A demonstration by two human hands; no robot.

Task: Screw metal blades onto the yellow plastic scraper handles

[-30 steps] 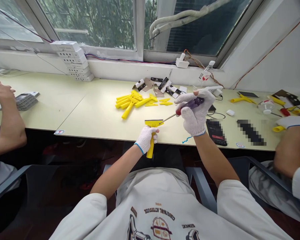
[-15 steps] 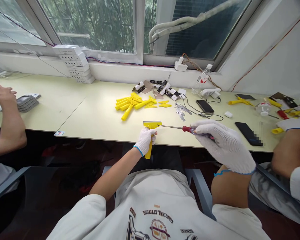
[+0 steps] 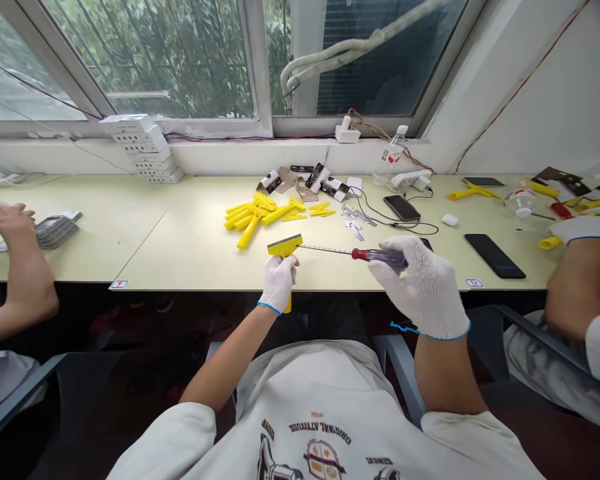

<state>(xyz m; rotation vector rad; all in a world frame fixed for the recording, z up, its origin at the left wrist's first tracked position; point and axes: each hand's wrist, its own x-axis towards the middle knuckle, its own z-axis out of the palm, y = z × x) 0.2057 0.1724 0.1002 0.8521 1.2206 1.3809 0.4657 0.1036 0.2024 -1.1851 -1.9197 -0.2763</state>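
My gloved left hand (image 3: 278, 283) is wrapped round the handle of a yellow scraper (image 3: 283, 247), whose head carries a metal blade along its top edge. In my gloved right hand (image 3: 420, 287) is a screwdriver (image 3: 380, 256) with a red and clear purple handle. Its long shaft points left, and the tip meets the right end of the scraper head; the screw there is too small to make out. Beyond my hands lie a pile of yellow scraper handles (image 3: 250, 223), thin yellow plates (image 3: 322, 209) and several loose metal blades (image 3: 354, 223).
Opened black-and-white boxes (image 3: 316, 179) lie behind the yellow parts. To the right are a cabled phone (image 3: 401, 208), a black phone (image 3: 494, 256), a white case (image 3: 449, 219) and a bottle (image 3: 393, 155). Co-workers' hands show at left (image 3: 7, 220) and right (image 3: 583, 230).
The scraper head has tilted, its right end now higher. My right hand has shifted left and its grip on the screwdriver has changed, showing more of the handle. The view has shifted slightly.
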